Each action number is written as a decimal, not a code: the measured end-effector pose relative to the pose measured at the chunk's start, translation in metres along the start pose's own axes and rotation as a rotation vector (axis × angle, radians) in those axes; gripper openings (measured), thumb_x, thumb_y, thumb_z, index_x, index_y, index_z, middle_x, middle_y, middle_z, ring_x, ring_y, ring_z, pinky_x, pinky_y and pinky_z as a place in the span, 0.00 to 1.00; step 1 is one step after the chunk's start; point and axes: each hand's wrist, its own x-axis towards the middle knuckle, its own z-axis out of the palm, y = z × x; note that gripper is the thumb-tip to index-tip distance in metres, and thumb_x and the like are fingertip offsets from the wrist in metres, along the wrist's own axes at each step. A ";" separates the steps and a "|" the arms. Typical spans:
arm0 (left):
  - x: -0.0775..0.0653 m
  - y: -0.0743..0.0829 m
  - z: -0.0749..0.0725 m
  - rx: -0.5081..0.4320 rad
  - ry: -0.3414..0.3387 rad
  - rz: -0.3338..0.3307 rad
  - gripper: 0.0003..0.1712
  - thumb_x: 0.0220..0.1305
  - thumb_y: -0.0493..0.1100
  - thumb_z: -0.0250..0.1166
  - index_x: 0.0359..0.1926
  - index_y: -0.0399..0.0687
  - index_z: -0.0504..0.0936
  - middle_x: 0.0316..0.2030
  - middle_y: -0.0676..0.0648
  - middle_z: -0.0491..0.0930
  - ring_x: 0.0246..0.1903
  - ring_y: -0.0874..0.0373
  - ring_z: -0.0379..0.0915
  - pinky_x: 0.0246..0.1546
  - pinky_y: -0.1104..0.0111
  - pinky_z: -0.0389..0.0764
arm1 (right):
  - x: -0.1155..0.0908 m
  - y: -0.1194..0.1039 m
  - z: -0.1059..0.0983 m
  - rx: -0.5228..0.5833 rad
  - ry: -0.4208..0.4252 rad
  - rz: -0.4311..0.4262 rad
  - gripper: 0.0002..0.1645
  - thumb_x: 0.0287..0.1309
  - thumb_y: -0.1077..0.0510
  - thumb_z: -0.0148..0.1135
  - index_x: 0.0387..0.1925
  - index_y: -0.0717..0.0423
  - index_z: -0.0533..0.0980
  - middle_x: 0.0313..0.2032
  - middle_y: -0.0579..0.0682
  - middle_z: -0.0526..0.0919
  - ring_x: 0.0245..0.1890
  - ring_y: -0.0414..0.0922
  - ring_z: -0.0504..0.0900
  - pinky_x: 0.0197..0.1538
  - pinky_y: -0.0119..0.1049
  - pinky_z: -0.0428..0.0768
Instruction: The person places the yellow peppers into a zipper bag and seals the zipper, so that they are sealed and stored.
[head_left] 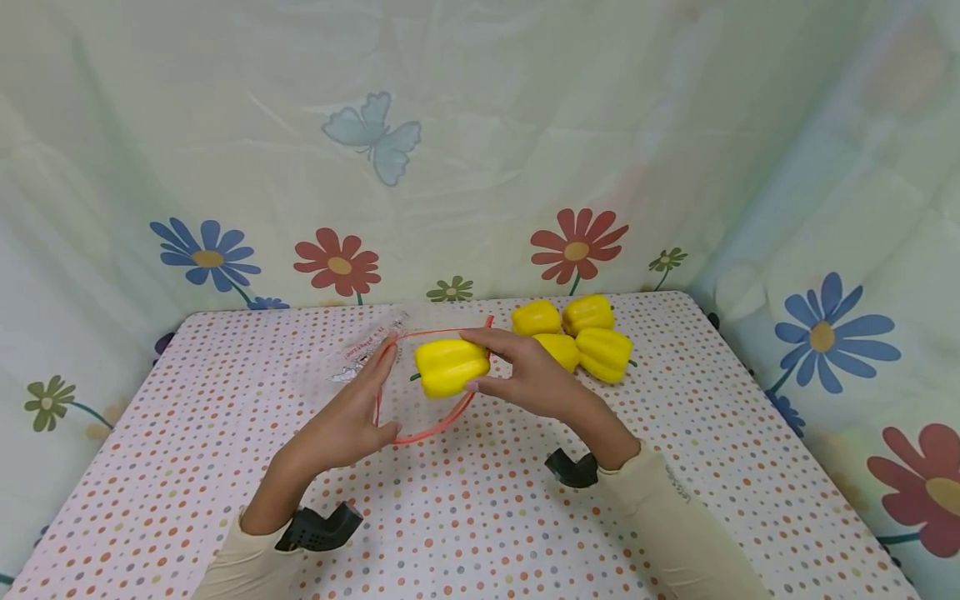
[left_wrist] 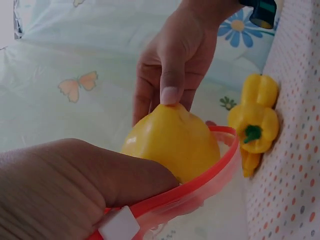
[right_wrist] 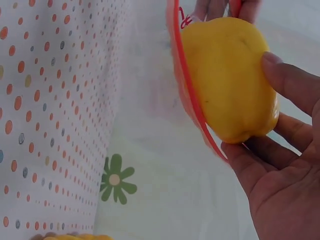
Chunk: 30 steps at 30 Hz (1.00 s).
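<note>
Holding the bag [head_left: 366,345] by its red rim [head_left: 442,425], the left hand [head_left: 341,429] is spread wide, thumb on the near side and fingers on the far side, so the mouth stands open. A white tab [left_wrist: 120,223] on the rim sits just beside that thumb. For a clean pass, I would have this hand hold that spread and the thumb lie flat along the rim, out of the way.

To the right, the pepper [head_left: 450,368] is at the mouth, stem toward the left hand; how deep it sits is hard to tell. The right hand [head_left: 536,379] is part closed, pinching the blunt end between thumb and fingers. Going in stem end first, level and centred, should suit it best, with the grip let go only once the whole pepper is past the rim; tilted, it could snag the thin film.

Farther right, four peppers [head_left: 604,354] lie grouped on the table [head_left: 480,533], well apart from the left hand.
</note>
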 end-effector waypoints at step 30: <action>-0.006 0.012 -0.008 0.040 0.031 0.029 0.60 0.49 0.26 0.69 0.76 0.37 0.42 0.76 0.46 0.32 0.73 0.49 0.40 0.63 0.56 0.63 | -0.002 -0.006 -0.001 -0.126 0.114 -0.056 0.29 0.58 0.61 0.67 0.62 0.60 0.74 0.63 0.52 0.73 0.65 0.50 0.68 0.63 0.47 0.69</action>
